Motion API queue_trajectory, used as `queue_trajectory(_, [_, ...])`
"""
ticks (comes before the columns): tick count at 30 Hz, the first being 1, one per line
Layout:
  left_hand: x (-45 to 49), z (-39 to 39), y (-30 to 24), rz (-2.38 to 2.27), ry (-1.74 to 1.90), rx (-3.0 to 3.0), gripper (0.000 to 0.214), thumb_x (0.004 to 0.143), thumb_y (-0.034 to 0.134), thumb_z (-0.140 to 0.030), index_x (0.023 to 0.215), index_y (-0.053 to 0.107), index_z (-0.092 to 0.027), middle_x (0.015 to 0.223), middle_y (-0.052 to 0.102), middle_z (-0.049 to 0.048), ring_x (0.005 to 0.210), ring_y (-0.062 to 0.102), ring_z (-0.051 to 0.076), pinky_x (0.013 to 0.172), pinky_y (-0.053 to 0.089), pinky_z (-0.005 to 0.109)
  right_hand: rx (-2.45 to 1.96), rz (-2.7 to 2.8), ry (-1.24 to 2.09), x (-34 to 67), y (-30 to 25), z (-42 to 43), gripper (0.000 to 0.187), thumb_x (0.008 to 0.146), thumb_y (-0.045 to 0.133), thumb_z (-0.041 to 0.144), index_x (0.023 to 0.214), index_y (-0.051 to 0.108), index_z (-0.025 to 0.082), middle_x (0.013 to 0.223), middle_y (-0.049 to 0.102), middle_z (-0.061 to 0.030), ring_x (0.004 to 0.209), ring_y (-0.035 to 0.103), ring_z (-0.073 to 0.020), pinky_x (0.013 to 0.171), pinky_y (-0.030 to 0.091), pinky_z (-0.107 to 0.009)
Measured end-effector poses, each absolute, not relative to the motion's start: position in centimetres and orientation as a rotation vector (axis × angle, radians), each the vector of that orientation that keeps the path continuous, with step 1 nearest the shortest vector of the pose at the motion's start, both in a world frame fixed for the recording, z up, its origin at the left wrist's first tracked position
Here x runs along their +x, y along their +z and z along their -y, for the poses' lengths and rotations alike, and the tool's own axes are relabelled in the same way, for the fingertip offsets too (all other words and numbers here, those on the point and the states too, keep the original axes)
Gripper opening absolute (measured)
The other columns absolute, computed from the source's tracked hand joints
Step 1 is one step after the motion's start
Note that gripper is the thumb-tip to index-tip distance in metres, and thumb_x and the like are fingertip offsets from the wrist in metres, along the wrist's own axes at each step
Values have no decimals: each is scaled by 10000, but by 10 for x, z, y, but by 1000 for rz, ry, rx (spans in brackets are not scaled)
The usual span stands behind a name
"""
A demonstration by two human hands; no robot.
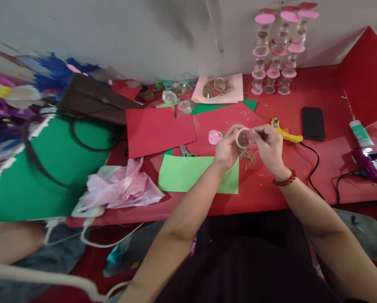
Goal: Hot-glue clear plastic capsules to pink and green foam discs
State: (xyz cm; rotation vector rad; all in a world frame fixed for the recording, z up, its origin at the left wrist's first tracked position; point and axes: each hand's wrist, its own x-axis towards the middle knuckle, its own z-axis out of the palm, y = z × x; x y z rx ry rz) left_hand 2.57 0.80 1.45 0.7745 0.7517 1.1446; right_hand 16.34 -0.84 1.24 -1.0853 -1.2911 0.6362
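Note:
Between both hands is a small clear plastic cup [244, 139], its round rim tilted toward me. My left hand [228, 147] grips the cup's left side with the fingers wrapped round it. My right hand [268, 145] pinches the rim from the right, with a bead bracelet at that wrist. Just left of the cup lies a small pink-topped plastic piece [215, 136]. Beneath the hands some brownish scraps [247, 158] rest on the red tabletop. A light green sheet [188, 174] lies partly under my left forearm.
Stacked hourglass-like cups with pink discs [273, 50] stand at the back. On the right are a yellow glue gun [286, 134], a black phone [314, 123] and a purple power socket [373, 162]. A dark bag [96, 99], red card [156, 130], scissors [185, 150] and pink plastic bag [125, 185] lie left.

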Motion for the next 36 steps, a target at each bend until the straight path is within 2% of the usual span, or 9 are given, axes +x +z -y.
queue_trajectory(4, [27, -7, 13, -750, 1114, 779, 90, 945, 628, -321, 892, 633, -249, 840, 711, 4, 647, 610, 130, 578, 500, 247, -1098, 1310, 597, 166, 10, 6, 183, 910, 674, 217, 729, 659, 234, 696, 606, 14, 686, 559, -155, 694, 455, -335])
queue_trajectory(8, [28, -7, 12, -726, 1119, 786, 89, 944, 630, -304, 884, 630, -238, 839, 721, 6, 662, 641, 127, 590, 505, 241, -1123, 1319, 560, 165, 6, 4, 199, 928, 634, 219, 729, 623, 232, 714, 596, 12, 704, 553, -151, 722, 459, -334])
queue_trajectory(13, [29, -8, 11, -713, 1165, 828, 112, 946, 584, -257, 860, 651, -230, 827, 721, 16, 747, 681, 145, 674, 524, 252, -1113, 1214, 796, 161, 3, 4, 354, 1004, 611, 460, 728, 563, 243, 620, 511, 45, 568, 487, -116, 589, 425, -297])
queue_trajectory(15, [28, -7, 11, -706, 1165, 828, 148, 962, 561, -265, 861, 663, -231, 836, 724, 20, 744, 677, 146, 678, 526, 255, -1078, 1155, 903, 160, 4, 5, 419, 1004, 594, 563, 732, 547, 247, 622, 515, 49, 537, 491, -105, 547, 414, -286])
queue_trajectory(17, [28, -7, 12, -710, 1163, 807, 180, 979, 546, -280, 856, 669, -234, 840, 722, 19, 722, 663, 139, 673, 528, 253, -1047, 1140, 918, 160, 7, 5, 417, 984, 621, 585, 748, 560, 246, 650, 554, 42, 550, 524, -106, 548, 421, -285])
queue_trajectory(21, [27, -8, 13, -761, 1140, 777, 160, 972, 578, -287, 846, 662, -239, 826, 712, 9, 696, 645, 131, 637, 517, 240, -1063, 1257, 791, 162, 9, 6, 307, 915, 737, 468, 752, 615, 239, 661, 606, 35, 606, 567, -123, 599, 438, -300])
queue_trajectory(28, [29, -7, 11, -749, 1146, 819, 140, 965, 592, -270, 853, 667, -232, 818, 710, 0, 687, 654, 120, 637, 522, 228, -1224, 1276, 679, 164, 1, 3, 224, 936, 645, 256, 720, 590, 236, 619, 568, 44, 579, 504, -126, 603, 375, -311])
queue_trajectory(36, [32, -3, 4, -785, 1140, 877, 158, 983, 605, -396, 960, 684, -261, 846, 715, 8, 672, 662, 141, 657, 553, 272, -1210, 1199, 640, 160, -2, 7, 232, 963, 599, 289, 741, 551, 245, 643, 515, 42, 607, 454, -129, 596, 363, -298])
